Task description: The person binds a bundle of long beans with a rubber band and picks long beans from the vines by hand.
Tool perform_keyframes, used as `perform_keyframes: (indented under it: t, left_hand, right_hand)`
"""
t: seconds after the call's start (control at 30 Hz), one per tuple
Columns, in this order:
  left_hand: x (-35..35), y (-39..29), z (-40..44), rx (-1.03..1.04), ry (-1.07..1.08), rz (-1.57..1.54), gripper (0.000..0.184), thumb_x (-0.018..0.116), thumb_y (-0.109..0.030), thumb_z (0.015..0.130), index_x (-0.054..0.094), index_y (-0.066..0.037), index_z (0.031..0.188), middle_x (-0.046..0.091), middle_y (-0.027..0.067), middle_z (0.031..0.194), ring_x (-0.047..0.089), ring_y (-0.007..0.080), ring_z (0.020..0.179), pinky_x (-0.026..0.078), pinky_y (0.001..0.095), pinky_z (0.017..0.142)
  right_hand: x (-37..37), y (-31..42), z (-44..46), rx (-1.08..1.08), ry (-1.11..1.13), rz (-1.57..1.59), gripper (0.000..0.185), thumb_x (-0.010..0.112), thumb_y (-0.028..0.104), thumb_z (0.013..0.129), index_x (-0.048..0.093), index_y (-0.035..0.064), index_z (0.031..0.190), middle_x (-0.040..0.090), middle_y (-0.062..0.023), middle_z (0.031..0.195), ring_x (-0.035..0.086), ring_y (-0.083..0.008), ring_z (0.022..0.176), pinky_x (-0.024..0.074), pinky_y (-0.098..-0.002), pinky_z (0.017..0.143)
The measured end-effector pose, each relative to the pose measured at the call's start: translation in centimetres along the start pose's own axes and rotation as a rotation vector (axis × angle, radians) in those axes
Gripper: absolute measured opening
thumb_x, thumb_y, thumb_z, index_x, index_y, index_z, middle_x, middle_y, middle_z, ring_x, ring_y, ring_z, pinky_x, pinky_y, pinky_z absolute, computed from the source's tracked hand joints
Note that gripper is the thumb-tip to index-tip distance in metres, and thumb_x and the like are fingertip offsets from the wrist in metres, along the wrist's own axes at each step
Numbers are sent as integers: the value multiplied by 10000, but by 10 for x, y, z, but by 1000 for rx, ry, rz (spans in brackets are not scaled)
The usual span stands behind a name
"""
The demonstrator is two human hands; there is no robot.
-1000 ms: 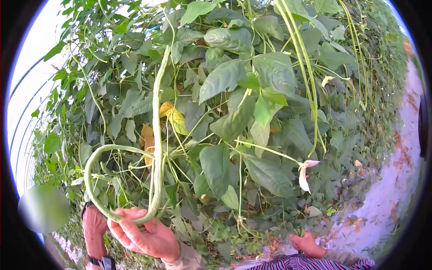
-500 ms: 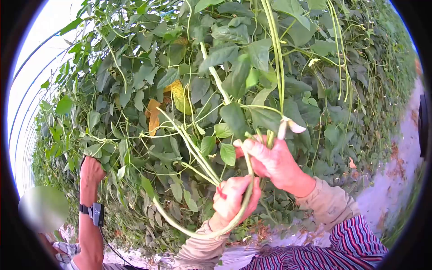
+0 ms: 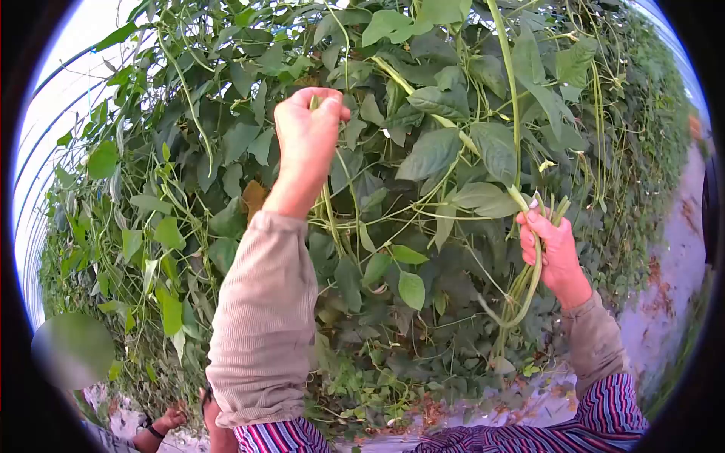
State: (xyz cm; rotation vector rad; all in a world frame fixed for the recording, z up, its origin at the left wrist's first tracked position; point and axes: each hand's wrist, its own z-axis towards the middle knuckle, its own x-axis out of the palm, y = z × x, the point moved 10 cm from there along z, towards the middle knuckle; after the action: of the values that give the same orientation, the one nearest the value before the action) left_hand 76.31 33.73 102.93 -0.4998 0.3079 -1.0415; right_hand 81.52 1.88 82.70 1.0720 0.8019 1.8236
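The long beans (image 3: 522, 300) are hanging near-vertical at right, tails pointing down, the right hand (image 3: 553, 253) clasping them near their tops! Amid the vines (image 3: 438, 158), the left hand (image 3: 306, 140) is clutching a green stalk or pod (image 3: 314, 103).

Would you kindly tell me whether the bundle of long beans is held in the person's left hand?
No, the right hand grips the bundle, while the left hand is raised in front of leaves.

Left hand (image 3: 308, 136) raised, curled tight; right hand (image 3: 555, 249) lower, clenched
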Motion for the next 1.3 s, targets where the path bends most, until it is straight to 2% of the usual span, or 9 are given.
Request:
perform_keyframes:
  t: [0.4, 0.63, 0.67, 0.77, 0.93, 1.1, 1.13, 1.17, 1.3]
  left_hand:
    - [102, 106, 109, -385, 233, -343, 85, 576, -77, 776, 605, -9, 816, 624, 106, 673, 330, 90, 370, 250, 259, 389]
    - [30, 121, 178, -114, -389, -547, 115, 642, -46, 714, 536, -18, 678, 568, 61, 587, 474, 93, 424, 354, 287, 382]
    - [34, 122, 184, -181, -292, -478, 114, 579, -64, 785, 537, -34, 684, 503, 37, 568, 341, 92, 364, 231, 267, 358]
    - [64, 132, 198, -314, -47, -509, 136, 560, -58, 798, 487, -60, 683, 459, 18, 559, 354, 90, 391, 229, 279, 361]
    - [78, 162, 244, -394, -282, -311, 85, 527, -106, 853, 577, -45, 885, 607, 92, 717, 579, 191, 535, 474, 332, 481]
    - [94, 157, 246, -230, -3, -604, 210, 542, -165, 880, 607, -82, 1061, 665, 55, 934, 652, 179, 733, 535, 304, 615]
    - [90, 149, 258, -41, 56, 1, 239, 530, -152, 871, 599, -90, 1092, 653, 63, 995, 640, 183, 811, 516, 280, 674]
    - [86, 153, 256, -30, 42, 4, 240, 525, -165, 874, 599, -91, 1090, 652, 65, 995, 637, 184, 819, 515, 285, 681]
    - [85, 176, 249, -242, -1, -592, 253, 501, -213, 883, 600, -92, 1082, 649, 72, 995, 628, 190, 850, 511, 303, 712]
  right_hand:
    - [11, -25, -4, -118, 1, -297, 164, 635, 115, 856, 593, -41, 877, 585, -38, 693, 526, -88, 565, 398, -231, 508]
    - [12, -50, 0, -61, 32, -343, 154, 620, 102, 862, 608, -42, 914, 581, -28, 695, 519, -81, 576, 406, -228, 519]
    - [15, -50, -1, -58, 33, -343, 154, 620, 102, 862, 608, -42, 914, 581, -28, 695, 519, -81, 576, 406, -228, 519]
    - [19, -52, -4, 12, 29, -367, 161, 626, 105, 856, 616, -44, 918, 580, -17, 694, 516, -75, 581, 403, -224, 522]
    - [15, -49, -6, -18, 17, -433, 179, 644, 126, 843, 626, -40, 908, 582, -20, 666, 517, -77, 578, 400, -229, 516]
    - [30, -66, -15, -43, 60, -492, 140, 656, 82, 830, 655, -18, 928, 566, 17, 620, 486, -48, 533, 385, -222, 469]
    - [30, -66, -13, -67, 72, -513, 133, 659, 70, 824, 657, -8, 931, 563, 26, 595, 478, -41, 515, 376, -229, 451]
    - [31, -69, -12, -62, 69, -514, 133, 659, 70, 824, 657, -8, 931, 563, 26, 595, 478, -41, 515, 376, -229, 451]
    - [43, -69, -12, -134, 112, -636, 148, 671, 70, 816, 651, -8, 940, 587, -23, 610, 499, -54, 524, 392, -234, 469]
